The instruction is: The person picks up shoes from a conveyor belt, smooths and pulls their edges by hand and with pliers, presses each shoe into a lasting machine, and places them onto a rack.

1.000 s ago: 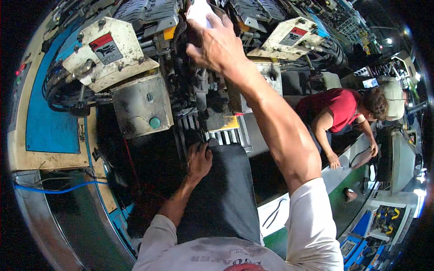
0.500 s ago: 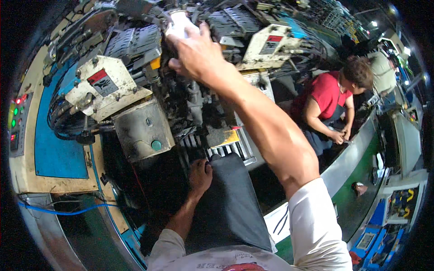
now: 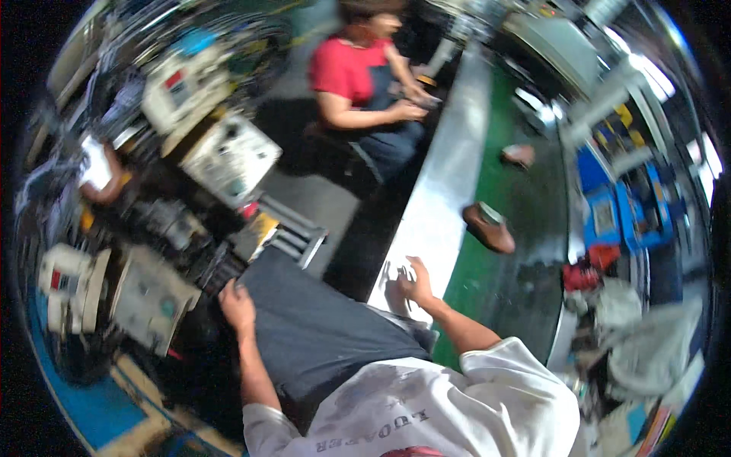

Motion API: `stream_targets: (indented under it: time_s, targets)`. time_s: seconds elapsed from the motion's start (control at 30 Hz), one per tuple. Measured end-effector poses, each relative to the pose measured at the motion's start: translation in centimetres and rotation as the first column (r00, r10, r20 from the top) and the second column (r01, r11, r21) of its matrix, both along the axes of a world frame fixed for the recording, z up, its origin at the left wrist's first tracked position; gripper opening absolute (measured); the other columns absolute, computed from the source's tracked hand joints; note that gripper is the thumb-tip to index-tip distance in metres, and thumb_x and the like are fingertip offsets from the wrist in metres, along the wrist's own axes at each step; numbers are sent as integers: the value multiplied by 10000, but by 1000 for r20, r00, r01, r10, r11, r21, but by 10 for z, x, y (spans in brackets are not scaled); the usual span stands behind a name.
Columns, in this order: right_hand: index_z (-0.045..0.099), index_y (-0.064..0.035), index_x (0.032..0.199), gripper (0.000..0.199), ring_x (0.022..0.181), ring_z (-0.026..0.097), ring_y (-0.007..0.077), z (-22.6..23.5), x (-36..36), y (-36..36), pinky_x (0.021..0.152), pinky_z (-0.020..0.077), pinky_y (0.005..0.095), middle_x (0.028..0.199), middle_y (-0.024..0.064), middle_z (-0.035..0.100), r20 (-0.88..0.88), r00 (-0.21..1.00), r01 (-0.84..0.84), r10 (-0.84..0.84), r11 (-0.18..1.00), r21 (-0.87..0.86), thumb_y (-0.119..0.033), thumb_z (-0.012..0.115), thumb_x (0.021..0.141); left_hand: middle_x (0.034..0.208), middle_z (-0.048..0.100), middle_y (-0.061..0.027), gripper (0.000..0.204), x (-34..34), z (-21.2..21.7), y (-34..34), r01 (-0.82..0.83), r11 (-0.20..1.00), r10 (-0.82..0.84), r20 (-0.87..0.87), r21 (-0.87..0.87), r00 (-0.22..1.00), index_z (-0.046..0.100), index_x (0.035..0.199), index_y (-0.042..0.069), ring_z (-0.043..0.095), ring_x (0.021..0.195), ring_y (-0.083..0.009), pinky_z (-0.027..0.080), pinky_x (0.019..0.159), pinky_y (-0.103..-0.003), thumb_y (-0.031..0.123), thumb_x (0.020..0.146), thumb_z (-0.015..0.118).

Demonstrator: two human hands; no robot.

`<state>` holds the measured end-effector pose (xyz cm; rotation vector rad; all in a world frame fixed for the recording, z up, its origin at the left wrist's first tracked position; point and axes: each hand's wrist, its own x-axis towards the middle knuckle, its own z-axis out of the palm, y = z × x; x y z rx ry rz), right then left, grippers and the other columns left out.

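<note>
My left hand (image 3: 237, 306) is beside my dark-trousered knee, at the near edge of the machine (image 3: 171, 228). Its fingers are curled against something dark that I cannot make out. Over the metal ledge of the conveyor, my right hand (image 3: 413, 283) is slightly blurred, its fingers apart and nothing in them. Farther along on the green belt (image 3: 461, 293) lies a brown shoe (image 3: 489, 227) with a pale opening, the piece nearest to that hand. In the machine at the left sits another brown shoe piece (image 3: 114, 179) around a white form (image 3: 95, 161).
A seated co-worker (image 3: 354, 84) in a red top handles a small piece beyond the ledge. Another brown piece (image 3: 518, 155) lies farther up the belt. Blue bins (image 3: 605, 213) and plastic bags (image 3: 640, 343) stand right of the conveyor. Machine control boxes (image 3: 228, 160) jut out at the left.
My right hand has left the white form in the machine and come down to the conveyor ledge. The view has swung right, bringing the brown shoe on the belt closer. My left hand stays by my knee.
</note>
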<state>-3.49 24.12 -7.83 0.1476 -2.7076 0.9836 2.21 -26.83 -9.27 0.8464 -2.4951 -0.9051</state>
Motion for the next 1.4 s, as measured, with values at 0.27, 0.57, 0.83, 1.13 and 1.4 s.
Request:
stream_targets:
  time_s: [0.27,0.57,0.83,1.13,1.4]
  targets:
    - [776,27,1128,437,1144,751,414,30,336,433,973,585,491,1201,252,778,466,-128,804,-875,184,565,-311,765,852,1412,654,-277,445,16,-7,-10,16,999,-21,143,37,989,653,1431,-14,574,1334,-479,430,1159,-502,233,1063,611]
    - [421,18,1611,1026,1509,449,463,-13,33,410,1250,387,507,1609,299,491,163,809,515,-566,814,268,-385,920,811,1476,646,-257,433,55,42,-27,99,995,-99,193,9,976,613,1450,-82,612,1366,-391,444,1177,-457,92,1055,591]
    - [630,-19,1161,721,1047,728,336,53,-162,334,928,560,432,1065,176,754,522,825,200,-217,976,89,-463,985,717,1417,680,-221,380,109,87,-20,16,994,-28,109,108,994,607,1439,-97,663,1288,-312,498,1117,-405,37,1090,539]
    - [720,-7,1254,690,1000,730,222,25,-65,329,875,572,365,1121,98,774,636,744,566,-204,698,-438,-536,908,854,1392,684,-236,384,44,109,113,258,785,-227,-126,564,966,588,1440,-119,675,1290,-293,504,1135,-384,83,1118,535]
    - [623,-94,1437,758,1145,684,271,43,1,119,1009,584,477,1249,130,702,484,729,606,484,-130,-785,-648,774,942,1594,521,-252,677,-61,194,254,662,277,-536,-459,697,708,396,1655,37,548,1468,-308,476,1183,-409,43,1041,684]
